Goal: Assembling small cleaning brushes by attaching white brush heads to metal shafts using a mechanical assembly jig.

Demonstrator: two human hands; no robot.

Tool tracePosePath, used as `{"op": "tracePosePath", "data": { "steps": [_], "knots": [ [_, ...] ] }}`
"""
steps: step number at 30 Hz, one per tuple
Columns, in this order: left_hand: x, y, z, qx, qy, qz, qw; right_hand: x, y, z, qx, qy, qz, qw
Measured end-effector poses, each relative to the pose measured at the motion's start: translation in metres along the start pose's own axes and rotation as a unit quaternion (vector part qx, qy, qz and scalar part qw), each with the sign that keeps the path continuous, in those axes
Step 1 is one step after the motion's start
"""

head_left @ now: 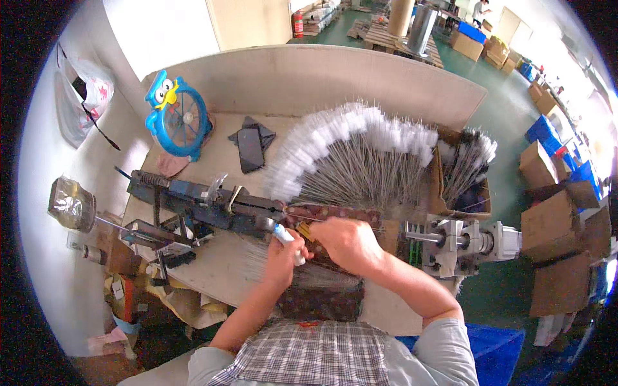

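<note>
My left hand [283, 257] is closed around a short tool with a white-and-blue handle [281, 235] and a grey head, which looks like a small hammer. Right beside it, my right hand [351, 244] has its fingers curled together by a thin wire [309, 217]; what they grip is mostly hidden. Between the two hands lies a small yellow piece [304, 230]. To the left, a long dark metal fixture [238, 202] with a lever ends near my fingers. Behind my hands, many white-tipped brushes with thin wire stems [360, 167] fan out across the bench.
A cardboard box [444, 186] of dark-tipped brushes stands at the right. Nearer is a motorised spindle unit [460, 244]. A phone [250, 150] and a blue toy-like fan [183, 119] sit at the back left. A low partition [322, 74] borders the bench.
</note>
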State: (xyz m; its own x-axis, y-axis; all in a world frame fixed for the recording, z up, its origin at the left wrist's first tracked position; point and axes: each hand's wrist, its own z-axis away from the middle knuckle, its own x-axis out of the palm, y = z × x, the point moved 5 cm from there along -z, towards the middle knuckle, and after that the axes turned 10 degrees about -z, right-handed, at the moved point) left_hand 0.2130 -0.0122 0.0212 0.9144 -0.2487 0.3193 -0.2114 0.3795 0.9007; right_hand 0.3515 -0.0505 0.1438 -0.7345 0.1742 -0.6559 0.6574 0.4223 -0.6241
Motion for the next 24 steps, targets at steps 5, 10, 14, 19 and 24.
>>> {"op": "tracePosePath", "data": {
  "steps": [5,10,14,19,24],
  "knots": [
    [-0.016,0.025,-0.006,0.075,0.008,-0.509,0.858,0.063,0.049,0.022,0.113,-0.029,0.029,0.993],
    [-0.045,0.036,0.003,0.008,0.037,-0.584,0.811,0.068,0.044,0.017,0.106,-0.084,-0.029,0.990],
    [-0.131,0.032,0.010,-0.012,0.145,-0.137,0.980,0.047,0.046,0.021,0.069,-0.054,-0.062,0.994],
    [-0.205,0.039,0.028,-0.106,0.261,0.143,0.949,0.052,0.042,0.018,0.073,-0.076,-0.063,0.992],
    [-0.230,0.028,0.020,-0.074,0.258,0.144,0.953,0.054,0.038,0.017,0.121,-0.088,-0.041,0.988]
  ]
}}
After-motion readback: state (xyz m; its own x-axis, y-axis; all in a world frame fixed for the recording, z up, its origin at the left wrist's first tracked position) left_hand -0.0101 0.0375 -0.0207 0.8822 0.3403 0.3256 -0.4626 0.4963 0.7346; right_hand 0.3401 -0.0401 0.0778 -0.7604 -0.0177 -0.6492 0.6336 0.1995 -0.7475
